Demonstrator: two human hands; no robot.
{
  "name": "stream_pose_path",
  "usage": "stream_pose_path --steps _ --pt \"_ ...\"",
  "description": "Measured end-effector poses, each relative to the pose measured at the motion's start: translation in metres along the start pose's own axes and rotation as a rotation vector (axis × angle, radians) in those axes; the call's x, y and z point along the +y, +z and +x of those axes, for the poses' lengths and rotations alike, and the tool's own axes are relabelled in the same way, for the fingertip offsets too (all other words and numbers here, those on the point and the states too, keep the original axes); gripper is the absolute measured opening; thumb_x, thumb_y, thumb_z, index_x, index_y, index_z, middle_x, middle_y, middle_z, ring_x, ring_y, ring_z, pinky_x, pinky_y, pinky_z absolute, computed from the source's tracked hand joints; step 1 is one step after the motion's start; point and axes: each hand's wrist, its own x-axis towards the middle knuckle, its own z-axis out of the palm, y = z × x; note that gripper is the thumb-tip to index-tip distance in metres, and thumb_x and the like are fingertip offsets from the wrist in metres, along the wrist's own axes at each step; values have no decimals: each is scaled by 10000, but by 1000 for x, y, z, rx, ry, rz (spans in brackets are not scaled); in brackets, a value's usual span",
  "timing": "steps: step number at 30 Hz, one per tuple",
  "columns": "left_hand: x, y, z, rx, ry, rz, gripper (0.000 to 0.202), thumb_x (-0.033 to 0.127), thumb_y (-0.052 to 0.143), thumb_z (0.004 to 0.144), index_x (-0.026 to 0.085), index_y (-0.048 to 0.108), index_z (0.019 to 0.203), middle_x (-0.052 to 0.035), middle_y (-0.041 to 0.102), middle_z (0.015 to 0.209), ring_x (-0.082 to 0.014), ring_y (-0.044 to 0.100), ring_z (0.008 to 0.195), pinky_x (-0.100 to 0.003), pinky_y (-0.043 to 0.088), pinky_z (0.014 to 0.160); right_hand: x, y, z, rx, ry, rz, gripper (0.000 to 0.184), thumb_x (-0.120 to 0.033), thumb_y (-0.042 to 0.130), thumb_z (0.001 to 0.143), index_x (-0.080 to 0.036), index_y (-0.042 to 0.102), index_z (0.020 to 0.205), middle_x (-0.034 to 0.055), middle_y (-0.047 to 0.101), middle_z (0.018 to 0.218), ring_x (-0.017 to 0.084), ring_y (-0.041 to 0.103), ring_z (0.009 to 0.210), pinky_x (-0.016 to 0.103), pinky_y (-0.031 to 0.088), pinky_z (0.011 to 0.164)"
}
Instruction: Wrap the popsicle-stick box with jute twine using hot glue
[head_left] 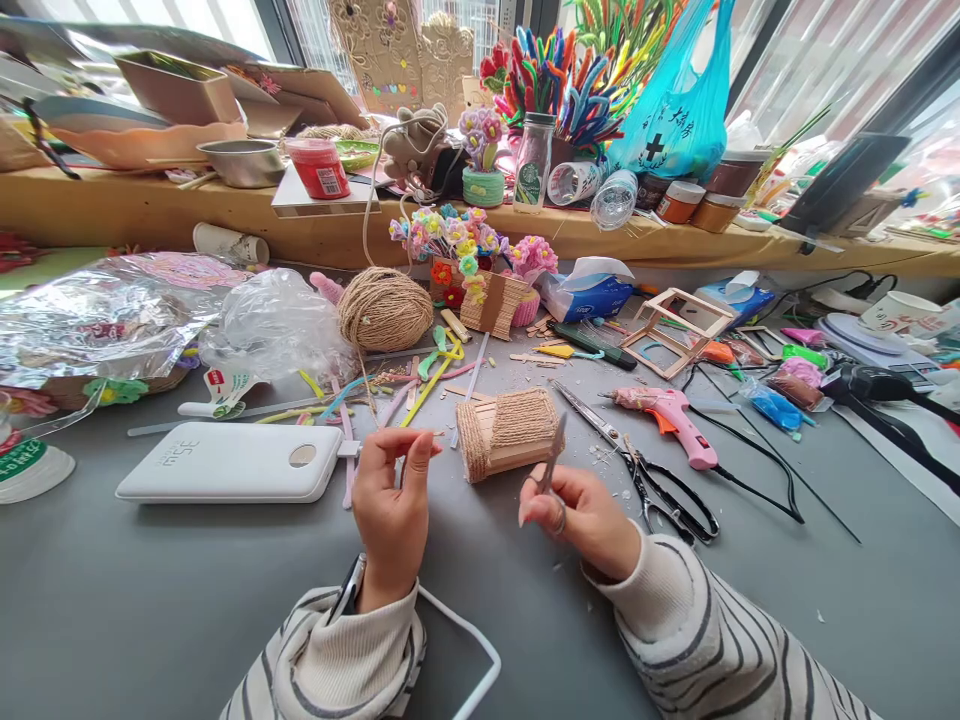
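Stick-and-twine holder: lies on its side on the grey table (517,620), just beyond and between the two hands; twine covers one end and much of its side, with bare sticks (504,427) showing between.
Right hand (581,515): fingers curled around small scissors (556,455), blades upward, in front of the holder's right end.
Left hand (394,500): fingers bent, thumb and forefinger drawn nearly together; cannot tell whether anything is pinched there.
Right of the holder: large scissors (637,465), then a pink glue gun (671,415).
Left of the left hand: white power bank (231,462).
Behind: twine ball (385,308), with a strand hanging toward the left hand.
Ledge: bright pipe cleaners (555,85) and a blue bag (679,110).
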Motion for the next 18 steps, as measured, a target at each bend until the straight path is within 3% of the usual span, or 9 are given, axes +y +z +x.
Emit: stream_pose_path --steps 4,7,12,15,18 --pt "4 0 -2 -11 -35 -60 151 297 529 826 185 606 891 42 610 584 -75 553 498 -212 481 526 -4 -32 1 512 -50 -290 372 -544 588 691 -174 572 662 -37 425 499 88 356 479 238 299 474" --pt "5 0 -3 -10 -7 -28 193 288 522 833 201 640 958 22 664 668 -79 571 535 -228 503 569 1 -53 2 752 -38 -542 360 -530 595 685 -171 588 660 -32 447 475 102 390 463 249 322 477" --pt "-2 1 -1 -72 -13 -23 281 279 550 814 214 590 1084 -34 678 957 -144 637 846 -295 510 792 10 -67 5 665 80 -657 294 -469 585 694 -178 579 648 -3 545 486 133 486 396 283 394 472" --pt "-5 5 2 -163 -5 -31 525 301 624 753 220 453 1243 -85 575 1183 -200 544 1096 -346 448 925 15 -67 7 622 133 -752 222 -387 571 700 -178 570 627 24 597 537 142 516 407 295 415 500" --pt "-5 11 4 -236 -53 -30 670 346 651 718 213 359 1307 -115 486 1280 -230 442 1214 -388 365 1014 20 -68 7 617 117 -842 190 -356 551 705 -175 592 662 23 606 536 148 529 440 299 420 532"
